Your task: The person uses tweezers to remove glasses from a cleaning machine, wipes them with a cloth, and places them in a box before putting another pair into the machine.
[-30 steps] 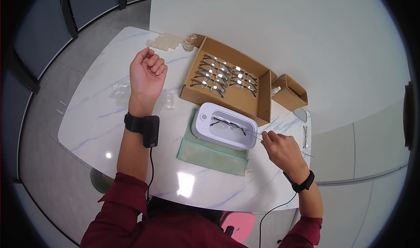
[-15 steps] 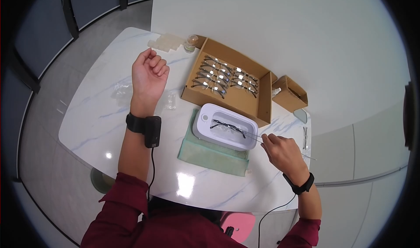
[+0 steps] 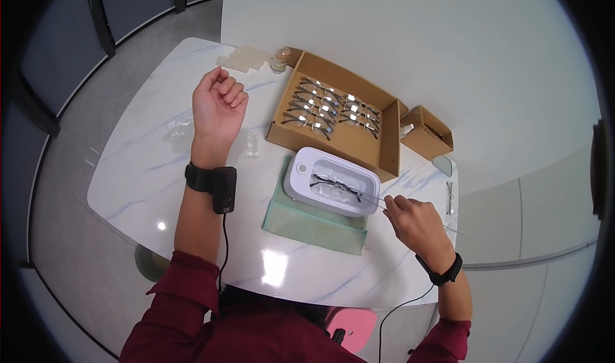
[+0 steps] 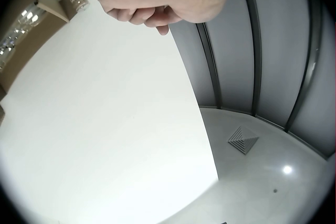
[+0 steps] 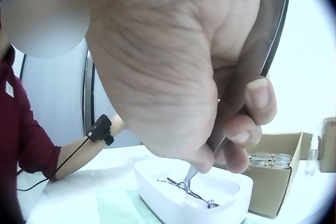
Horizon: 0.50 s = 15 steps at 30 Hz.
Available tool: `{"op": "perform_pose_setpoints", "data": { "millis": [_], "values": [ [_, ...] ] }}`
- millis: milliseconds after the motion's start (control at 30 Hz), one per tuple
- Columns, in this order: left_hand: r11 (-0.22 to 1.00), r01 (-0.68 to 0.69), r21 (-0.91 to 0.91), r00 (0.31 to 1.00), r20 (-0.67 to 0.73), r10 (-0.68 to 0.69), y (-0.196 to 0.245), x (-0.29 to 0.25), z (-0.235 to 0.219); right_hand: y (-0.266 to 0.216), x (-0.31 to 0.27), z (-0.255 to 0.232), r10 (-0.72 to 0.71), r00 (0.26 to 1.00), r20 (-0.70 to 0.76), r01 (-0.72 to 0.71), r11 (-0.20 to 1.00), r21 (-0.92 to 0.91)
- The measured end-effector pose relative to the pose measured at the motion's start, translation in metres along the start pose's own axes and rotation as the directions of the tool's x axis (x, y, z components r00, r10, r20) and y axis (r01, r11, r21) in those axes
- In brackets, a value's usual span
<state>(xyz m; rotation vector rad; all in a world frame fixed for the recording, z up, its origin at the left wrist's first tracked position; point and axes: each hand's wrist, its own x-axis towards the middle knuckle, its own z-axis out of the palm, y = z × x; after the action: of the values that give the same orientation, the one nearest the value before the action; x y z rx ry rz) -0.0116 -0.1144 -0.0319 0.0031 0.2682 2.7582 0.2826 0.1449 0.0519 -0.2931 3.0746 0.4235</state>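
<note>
My right hand (image 3: 413,225) grips long metal tweezers (image 5: 223,116) at the right end of a white cleaner basin (image 3: 298,190). The tweezers' tips reach down to a pair of dark-framed eyeglasses (image 3: 336,185) lying inside the basin. In the right wrist view the tips meet the frame near its middle. My left hand (image 3: 220,103) is raised over the table's left side, palm up, fingers loosely curled with nothing in them. A green cloth (image 3: 314,230) lies under the basin.
Behind the basin is a cardboard box (image 3: 359,146) with several eyeglasses (image 3: 314,110) in rows. A smaller box (image 3: 426,132) and spray bottle (image 5: 312,155) stand to its right. A glass jar (image 3: 280,60) and clear plastic bags (image 3: 179,132) are at the left.
The eyeglasses have shifted slightly toward the near side of the basin, with the tweezers at them. My left hand stays raised, and the view has shifted a little.
</note>
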Motion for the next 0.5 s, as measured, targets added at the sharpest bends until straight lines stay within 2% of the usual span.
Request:
{"op": "perform_pose_setpoints", "data": {
  "millis": [233,500],
  "values": [
    [1.000,0.007,-0.020,1.000,-0.008,-0.007,0.003,-0.001,0.001,0.002,-0.001,0.008,0.022,1.000,-0.005,-0.022,0.999,-0.049],
    [1.000,-0.020,0.003,0.999,-0.042,0.020,0.001,-0.005,0.008,-0.006,-0.008,-0.002,0.012,1.000,0.011,-0.012,1.000,0.012]
  ]
}}
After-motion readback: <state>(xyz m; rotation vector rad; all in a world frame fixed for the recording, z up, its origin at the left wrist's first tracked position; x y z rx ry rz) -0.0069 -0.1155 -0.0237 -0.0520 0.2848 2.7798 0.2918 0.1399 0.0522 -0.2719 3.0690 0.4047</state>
